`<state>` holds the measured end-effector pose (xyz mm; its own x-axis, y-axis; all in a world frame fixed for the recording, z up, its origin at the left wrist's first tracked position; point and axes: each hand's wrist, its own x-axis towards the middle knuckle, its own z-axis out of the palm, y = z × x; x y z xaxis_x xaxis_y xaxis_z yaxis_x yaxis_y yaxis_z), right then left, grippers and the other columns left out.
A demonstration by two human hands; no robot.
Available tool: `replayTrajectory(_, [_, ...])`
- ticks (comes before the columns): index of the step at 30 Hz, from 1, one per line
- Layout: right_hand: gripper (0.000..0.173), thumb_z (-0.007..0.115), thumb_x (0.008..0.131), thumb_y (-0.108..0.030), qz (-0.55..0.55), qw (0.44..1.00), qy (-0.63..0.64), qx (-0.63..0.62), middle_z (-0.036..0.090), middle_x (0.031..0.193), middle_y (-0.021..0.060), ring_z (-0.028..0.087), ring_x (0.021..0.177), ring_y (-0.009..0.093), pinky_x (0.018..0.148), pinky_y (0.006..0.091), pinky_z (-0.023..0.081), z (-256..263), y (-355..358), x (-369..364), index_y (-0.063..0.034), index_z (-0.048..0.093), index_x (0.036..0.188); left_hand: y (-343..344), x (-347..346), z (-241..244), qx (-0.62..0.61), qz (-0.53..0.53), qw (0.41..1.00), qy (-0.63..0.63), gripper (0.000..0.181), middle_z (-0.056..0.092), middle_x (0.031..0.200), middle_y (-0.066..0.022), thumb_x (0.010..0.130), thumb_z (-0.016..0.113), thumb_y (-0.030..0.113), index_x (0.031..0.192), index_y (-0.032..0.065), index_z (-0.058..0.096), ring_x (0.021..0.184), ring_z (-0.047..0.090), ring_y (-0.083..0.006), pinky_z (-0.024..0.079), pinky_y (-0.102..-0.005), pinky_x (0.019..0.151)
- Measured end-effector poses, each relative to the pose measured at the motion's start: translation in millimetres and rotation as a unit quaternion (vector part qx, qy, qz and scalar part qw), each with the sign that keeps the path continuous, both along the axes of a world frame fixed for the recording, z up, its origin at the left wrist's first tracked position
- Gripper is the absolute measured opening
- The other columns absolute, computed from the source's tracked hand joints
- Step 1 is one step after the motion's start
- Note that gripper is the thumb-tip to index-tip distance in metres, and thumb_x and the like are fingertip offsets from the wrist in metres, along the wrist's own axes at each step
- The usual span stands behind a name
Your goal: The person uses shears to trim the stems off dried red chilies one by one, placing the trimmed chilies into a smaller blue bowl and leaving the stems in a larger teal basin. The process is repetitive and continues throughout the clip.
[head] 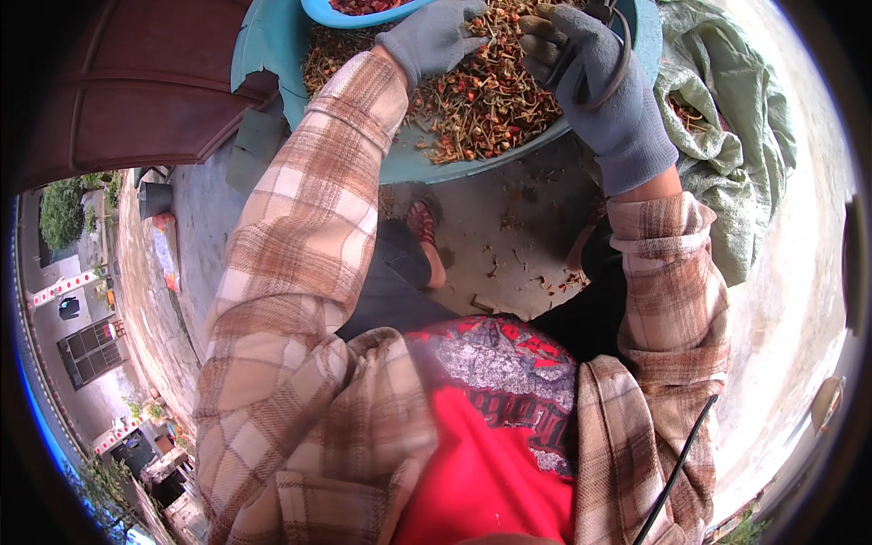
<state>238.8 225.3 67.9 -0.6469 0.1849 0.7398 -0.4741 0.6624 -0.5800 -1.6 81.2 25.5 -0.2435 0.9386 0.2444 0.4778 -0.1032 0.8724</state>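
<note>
A wide turquoise plastic tub (pixel 422 170) with a broken rim stands before me, heaped with dried stalks and red bits (pixel 490 109) that look like chili peppers. My left hand (pixel 436 37), in a grey work glove, is over the left of the heap. Its fingers reach into the stalks, and whether they pinch anything is not clear. On the right, my gloved right hand (pixel 593 82) grips a pair of scissors (pixel 621 65); a dark handle loop curves round the back of the hand. The blades are mostly hidden.
A blue basin (pixel 368 15) with red pieces sits at the tub's far left. Right of the tub slumps a pale green woven sack (pixel 736 136) with dried stalks inside. Scraps litter the concrete floor (pixel 477 259) between my feet. A dark red panel (pixel 143 88) stands left.
</note>
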Motion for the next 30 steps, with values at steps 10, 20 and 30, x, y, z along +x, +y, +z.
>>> replayTrajectory(10, [0.057, 0.037, 0.088, 0.023, 0.127, 0.985, -0.038, -0.108, 0.063, 0.115, 0.0121, 0.067, 0.095, 0.02, 0.08, 0.0291, 0.057, -15.7, 6.1, -4.9, -0.0026, 0.048, 0.138, -61.0, 20.9, 39.1, -0.147, 0.14, 0.974, -0.103, 0.045, 0.059, 0.135, -0.0097, 0.107, 0.054, 0.021, 0.15, 0.0099, 0.05, 0.112, 0.066, -0.0169, 0.054, -0.0307, 0.098])
replayTrajectory(20, [0.051, 0.036, 0.094, 0.02, 0.126, 0.981, -0.042, -0.144, 0.063, 0.113, 0.0112, 0.066, 0.094, 0.018, 0.082, 0.0288, 0.057, -13.1, -2.3, -5.7, -0.0039, 0.049, 0.137, -77.0, 53.2, -21.5, -0.438, 0.177, 0.851, 0.228, 0.042, 0.059, 0.132, -0.0136, 0.097, 0.062, 0.035, 0.133, 0.0137, 0.061, 0.121, 0.061, -0.0346, 0.049, -0.0444, 0.102])
replayTrajectory(30, [0.062, 0.036, 0.084, 0.024, 0.022, 0.996, -0.057, -0.061, 0.065, 0.112, 0.0129, 0.07, 0.096, 0.021, 0.08, 0.0306, 0.06, -4.0, -4.8, 2.8, -0.0009, 0.05, 0.139, -44.2, 58.5, -49.8, -0.459, 0.187, 0.814, 0.302, 0.046, 0.058, 0.14, -0.0163, 0.101, 0.062, 0.04, 0.135, 0.0103, 0.059, 0.128, 0.059, -0.0381, 0.047, -0.0498, 0.107])
